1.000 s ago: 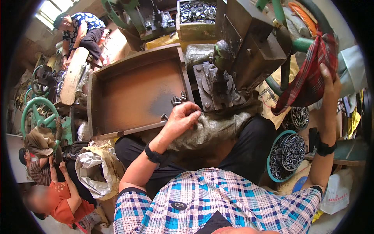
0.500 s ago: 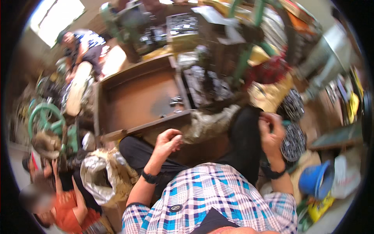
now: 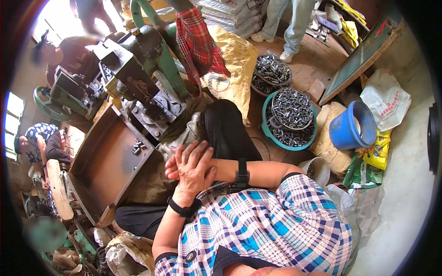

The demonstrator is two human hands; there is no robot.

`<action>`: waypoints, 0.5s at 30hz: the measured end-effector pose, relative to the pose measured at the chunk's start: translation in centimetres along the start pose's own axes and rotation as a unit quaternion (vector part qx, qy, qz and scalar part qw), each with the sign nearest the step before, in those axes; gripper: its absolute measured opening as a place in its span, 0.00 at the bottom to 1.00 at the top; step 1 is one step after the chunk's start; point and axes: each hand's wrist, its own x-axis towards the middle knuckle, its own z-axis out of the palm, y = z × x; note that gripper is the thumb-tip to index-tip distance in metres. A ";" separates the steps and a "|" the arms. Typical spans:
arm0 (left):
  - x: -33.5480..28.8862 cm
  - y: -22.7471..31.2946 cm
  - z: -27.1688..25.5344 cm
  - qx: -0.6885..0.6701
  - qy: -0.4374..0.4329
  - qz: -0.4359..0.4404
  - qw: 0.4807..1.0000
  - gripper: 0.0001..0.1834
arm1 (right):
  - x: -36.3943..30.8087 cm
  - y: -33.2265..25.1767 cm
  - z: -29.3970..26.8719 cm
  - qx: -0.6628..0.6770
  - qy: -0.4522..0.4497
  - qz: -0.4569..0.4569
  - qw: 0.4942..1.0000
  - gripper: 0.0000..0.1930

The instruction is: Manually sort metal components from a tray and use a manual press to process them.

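1. Rust-brown tray [image 3: 107, 168] sat tilted left of centre, its floor mostly bare, beside a dark green metal machine [image 3: 148, 50].
2. Reddish-brown floor [image 3: 307, 66] showed at upper right; a teal basin [image 3: 294, 148] of metal pieces and a blue bucket [image 3: 346, 126] stood right of centre.
3. Small metal cylinders [image 3: 138, 146], short, grey and shiny, lay in a loose cluster at the tray's right end, near the hands.
4. Left hand [image 3: 191, 169] crossed over the right hand [image 3: 171, 169], touching it, fingers slightly apart; the right's fingers were too hidden to tell.
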 end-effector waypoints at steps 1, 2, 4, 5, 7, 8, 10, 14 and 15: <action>-0.3 -0.5 0.4 -0.016 0.038 0.006 0.999 0.27 | -0.2 0.0 0.0 -0.008 0.010 0.002 1.000 0.19; -0.6 -0.8 0.8 -0.006 0.020 -0.001 1.000 0.29 | -0.2 0.0 -0.1 -0.014 0.019 0.000 1.000 0.19; -1.2 -1.5 1.5 -0.021 0.007 -0.043 0.999 0.32 | 0.5 0.2 -0.2 -0.029 0.052 -0.003 0.998 0.18; -1.6 -1.9 1.7 -0.017 -0.006 -0.067 0.998 0.33 | 1.0 0.4 -0.1 -0.030 0.078 -0.002 0.997 0.18; -1.9 -3.2 1.9 -0.016 0.021 -0.091 0.996 0.34 | 2.1 0.5 0.0 -0.007 0.161 0.074 0.984 0.18; -2.1 -3.8 1.8 0.010 0.012 -0.107 0.994 0.33 | 2.4 0.4 0.0 0.028 0.199 0.134 0.970 0.16; -2.6 -4.7 1.9 0.024 0.018 -0.171 0.985 0.30 | 2.3 0.0 0.1 -0.023 0.172 0.146 0.974 0.15; -4.4 -5.7 2.1 0.033 0.005 -0.177 0.984 0.30 | 1.4 -1.6 0.9 -0.249 0.150 0.137 0.947 0.12; -5.1 -5.7 2.2 0.045 0.002 -0.184 0.982 0.31 | 1.3 -2.1 1.0 -0.301 0.129 0.121 0.937 0.11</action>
